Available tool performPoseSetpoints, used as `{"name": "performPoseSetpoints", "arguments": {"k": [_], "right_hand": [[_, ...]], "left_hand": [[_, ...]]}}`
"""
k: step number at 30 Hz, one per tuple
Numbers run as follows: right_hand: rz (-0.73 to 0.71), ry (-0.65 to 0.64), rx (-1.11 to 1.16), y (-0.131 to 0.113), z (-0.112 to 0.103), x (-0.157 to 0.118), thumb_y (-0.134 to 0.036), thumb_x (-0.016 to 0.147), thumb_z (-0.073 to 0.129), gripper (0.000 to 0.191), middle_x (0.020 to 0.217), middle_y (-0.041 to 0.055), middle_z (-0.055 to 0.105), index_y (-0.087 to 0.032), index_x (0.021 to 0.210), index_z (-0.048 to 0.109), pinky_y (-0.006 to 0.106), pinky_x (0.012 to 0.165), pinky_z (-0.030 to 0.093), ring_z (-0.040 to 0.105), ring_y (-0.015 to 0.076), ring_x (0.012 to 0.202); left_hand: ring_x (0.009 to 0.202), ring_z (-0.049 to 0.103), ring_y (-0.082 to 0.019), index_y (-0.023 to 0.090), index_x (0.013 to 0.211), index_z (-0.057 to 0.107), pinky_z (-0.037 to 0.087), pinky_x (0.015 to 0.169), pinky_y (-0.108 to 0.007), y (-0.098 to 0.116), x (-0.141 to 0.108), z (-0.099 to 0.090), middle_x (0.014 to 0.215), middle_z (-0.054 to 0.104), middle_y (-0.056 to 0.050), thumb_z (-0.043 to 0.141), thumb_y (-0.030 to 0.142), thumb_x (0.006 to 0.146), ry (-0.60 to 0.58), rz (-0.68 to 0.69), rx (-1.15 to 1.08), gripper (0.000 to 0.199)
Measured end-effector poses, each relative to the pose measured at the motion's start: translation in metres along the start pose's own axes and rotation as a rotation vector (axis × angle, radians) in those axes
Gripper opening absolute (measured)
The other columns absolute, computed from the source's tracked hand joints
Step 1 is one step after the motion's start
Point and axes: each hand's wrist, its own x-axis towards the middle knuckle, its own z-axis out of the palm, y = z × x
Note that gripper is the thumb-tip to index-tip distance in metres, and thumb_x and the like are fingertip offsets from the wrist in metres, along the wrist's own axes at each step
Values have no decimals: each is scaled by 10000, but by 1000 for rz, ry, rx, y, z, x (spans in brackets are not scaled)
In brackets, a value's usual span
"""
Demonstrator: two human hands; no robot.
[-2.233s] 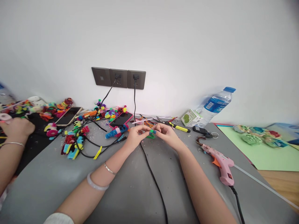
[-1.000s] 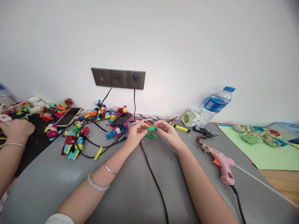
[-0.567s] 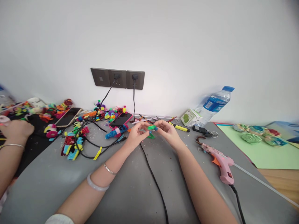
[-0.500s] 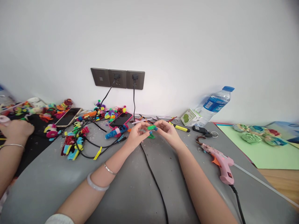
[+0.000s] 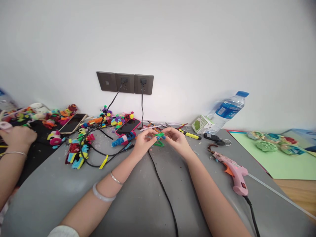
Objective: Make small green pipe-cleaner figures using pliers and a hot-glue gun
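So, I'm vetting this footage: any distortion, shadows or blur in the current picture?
Head view: wide-angle stretch probably tilts the blue-capped bottle outward; head view: a faint shadow marks the wall beside it; head view: the held green piece lacks fine detail.

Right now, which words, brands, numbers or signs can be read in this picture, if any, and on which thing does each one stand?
None can be read with certainty.
Bottle: white characters on its blue wrapper, too blurred to read.
Box: small print beside the green fruit picture, too small to read.
Yellow tag on the black cable: no words can be made out.
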Motion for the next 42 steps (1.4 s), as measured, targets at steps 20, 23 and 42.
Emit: {"name": "performPoseSetpoints", "arguments": {"k": [20, 23, 42], "right_hand": [[-9, 12, 3, 4, 0, 0, -390, 844, 673, 237, 942, 52, 640, -211, 996, 638, 314, 759, 471, 571, 179, 824], [6, 18, 6, 4, 1, 1, -409, 838, 679, 249, 945, 56, 652, -209, 982, 646, 317, 756, 475, 578, 182, 823], [5, 17, 31, 8, 1, 1, -390, 836, 672, 225, 946, 50, 648, -211, 970, 647, 309, 758, 458, 571, 174, 822]], "left_hand": [[727, 609, -150, 145, 876, 701, 471, 562, -217, 4, -1, 0, 904, 705, -75, 661, 204, 756, 23, -4, 105, 139], [730, 611, -149, 147, 867, 695, 472, 581, -221, 6, -1, 1, 902, 704, -73, 659, 199, 745, 20, -2, 111, 137], [827, 649, -186, 149, 867, 717, 459, 711, -272, 3, 1, 0, 879, 734, -66, 649, 185, 742, 3, 32, 172, 146]]}}
